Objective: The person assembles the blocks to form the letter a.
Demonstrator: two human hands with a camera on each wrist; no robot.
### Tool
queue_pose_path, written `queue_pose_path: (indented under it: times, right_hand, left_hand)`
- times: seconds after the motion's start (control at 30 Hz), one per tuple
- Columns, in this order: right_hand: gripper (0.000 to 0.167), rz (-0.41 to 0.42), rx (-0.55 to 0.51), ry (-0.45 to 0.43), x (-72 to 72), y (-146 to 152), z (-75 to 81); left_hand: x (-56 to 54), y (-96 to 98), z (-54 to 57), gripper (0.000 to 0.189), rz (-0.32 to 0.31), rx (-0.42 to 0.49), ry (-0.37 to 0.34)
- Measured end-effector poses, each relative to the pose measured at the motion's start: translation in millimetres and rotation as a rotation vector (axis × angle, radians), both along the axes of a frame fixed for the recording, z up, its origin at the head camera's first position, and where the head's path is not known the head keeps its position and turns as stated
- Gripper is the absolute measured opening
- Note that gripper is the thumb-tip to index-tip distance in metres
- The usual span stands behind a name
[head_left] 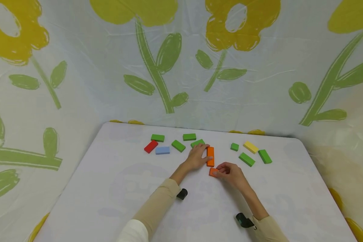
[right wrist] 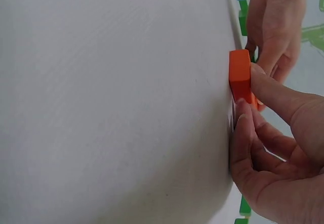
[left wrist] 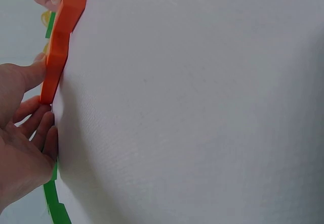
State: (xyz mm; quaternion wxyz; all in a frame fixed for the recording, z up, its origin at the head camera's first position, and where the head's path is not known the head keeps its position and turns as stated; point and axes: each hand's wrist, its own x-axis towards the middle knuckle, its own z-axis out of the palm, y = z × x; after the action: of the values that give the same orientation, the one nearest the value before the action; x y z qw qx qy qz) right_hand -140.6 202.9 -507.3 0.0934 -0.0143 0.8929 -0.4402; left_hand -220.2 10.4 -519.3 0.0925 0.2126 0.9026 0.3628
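Note:
In the head view a long orange block lies lengthwise away from me on the white table. My left hand holds it, thumb on its upper face and index finger at its far end. A short orange block lies just nearer to me, roughly in line with it. Thumb and fingers of my right hand pinch this short piece. From the right wrist, the short block's orange end shows beside the thumb. Seen from the left wrist, the two orange pieces appear end to end; any gap is hard to judge.
Left of the hands lie a red block, a blue block and several green blocks. To the right are a yellow block, a small green cube and longer green blocks. A flower-printed curtain rises behind the table.

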Motion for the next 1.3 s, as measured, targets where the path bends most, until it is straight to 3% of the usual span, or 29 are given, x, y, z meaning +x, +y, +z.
queue_pose_path:
  times: [0.37, 0.63, 0.77, 0.9, 1.13, 1.3]
  right_hand:
    - [0.026, 0.030, -0.009, 0.010, -9.6, -3.3, -0.2]
    - [0.047, 0.047, 0.009, 0.072, -14.6, -0.5, -0.9]
    - [0.062, 0.126, 0.031, 0.155, -18.2, 0.8, -2.9]
    - [0.067, 0.236, 0.068, 0.256, -21.2, 3.7, -6.3]
    - [0.069, 0.378, 0.053, 0.276, -24.5, 10.5, -9.1]
    - [0.066, 0.433, 0.082, 0.294, -26.9, 12.3, -10.4]
  left_hand:
    - [0.1, 0.0, 2.5, 0.056, 0.008, -0.006, -0.003]
    - [-0.6, 2.2, -0.6, 0.056, -0.015, -0.001, 0.018]
    - [-1.2, 1.4, -2.2, 0.056, -0.013, 0.016, 0.010]
    - [-2.2, 0.5, -4.4, 0.056, -0.015, 0.023, 0.008]
    - [-1.9, -0.6, -5.8, 0.056, -0.020, 0.037, -0.001]
    - [-1.5, -0.5, -5.9, 0.057, -0.005, 0.031, -0.010]
